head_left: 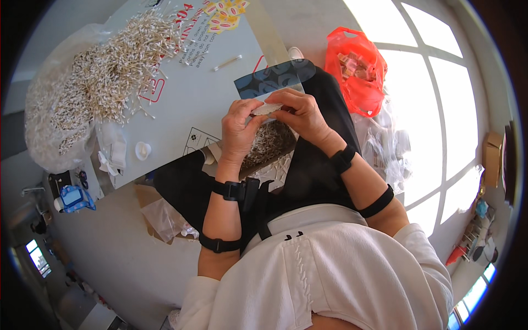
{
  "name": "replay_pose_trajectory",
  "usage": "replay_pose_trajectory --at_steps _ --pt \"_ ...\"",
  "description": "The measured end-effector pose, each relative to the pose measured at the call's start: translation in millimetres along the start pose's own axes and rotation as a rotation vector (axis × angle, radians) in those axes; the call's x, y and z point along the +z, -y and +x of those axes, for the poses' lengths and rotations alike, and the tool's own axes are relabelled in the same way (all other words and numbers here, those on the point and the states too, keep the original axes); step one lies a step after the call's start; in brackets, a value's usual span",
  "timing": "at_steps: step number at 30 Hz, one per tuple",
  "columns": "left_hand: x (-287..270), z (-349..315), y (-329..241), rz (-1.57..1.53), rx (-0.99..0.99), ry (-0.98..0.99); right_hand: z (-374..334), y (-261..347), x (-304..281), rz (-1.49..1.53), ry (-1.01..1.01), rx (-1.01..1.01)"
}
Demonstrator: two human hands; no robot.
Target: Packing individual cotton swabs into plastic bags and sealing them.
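Observation:
Both my hands meet above my lap, around a small white bundle [268,109] with a bumpy edge that looks like packed cotton swab tips. My left hand [240,124] pinches its left side between thumb and fingers. On its other side, my right hand [301,114] has its fingers bent over the bundle. Just below the hands, an open box [291,144] holds many loose cotton swabs [267,146]. Part of the box is hidden by my left wrist. A dark blue patterned sheet [264,80] lies at the table edge beyond my fingers.
A big heap of cotton swabs [113,71] spills from a clear plastic bag [41,121] across the table [181,104]. Yellow labels [225,15] lie at the far edge. On the floor to the right stands a red plastic bag [363,82] containing small packets, beside clear plastic [388,146].

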State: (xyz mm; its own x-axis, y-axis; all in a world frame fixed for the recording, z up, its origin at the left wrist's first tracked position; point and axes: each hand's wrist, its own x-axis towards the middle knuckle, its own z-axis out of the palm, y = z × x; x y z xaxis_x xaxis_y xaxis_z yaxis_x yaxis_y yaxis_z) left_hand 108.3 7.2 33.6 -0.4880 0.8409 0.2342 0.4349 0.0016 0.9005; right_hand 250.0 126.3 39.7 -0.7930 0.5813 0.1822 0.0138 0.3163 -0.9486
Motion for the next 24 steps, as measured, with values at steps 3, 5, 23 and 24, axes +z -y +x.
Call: replay_pose_trajectory --at_steps 3,5,23,24 --pt "0.0 1.3 0.3 0.078 0.079 0.007 2.1 -7.2 2.1 -0.095 0.005 -0.068" --pt "2.5 3.9 2.4 0.15 0.138 -0.013 4.2 -9.2 3.8 -0.081 -0.011 -0.061" --pt "2.2 0.3 0.9 -0.245 -0.131 -0.084 -1.1 -6.3 0.9 0.36 -0.039 0.305" --pt "2.5 2.4 -2.6 -0.247 -0.132 -0.083 -1.2 -6.6 0.8 0.341 -0.044 0.28"
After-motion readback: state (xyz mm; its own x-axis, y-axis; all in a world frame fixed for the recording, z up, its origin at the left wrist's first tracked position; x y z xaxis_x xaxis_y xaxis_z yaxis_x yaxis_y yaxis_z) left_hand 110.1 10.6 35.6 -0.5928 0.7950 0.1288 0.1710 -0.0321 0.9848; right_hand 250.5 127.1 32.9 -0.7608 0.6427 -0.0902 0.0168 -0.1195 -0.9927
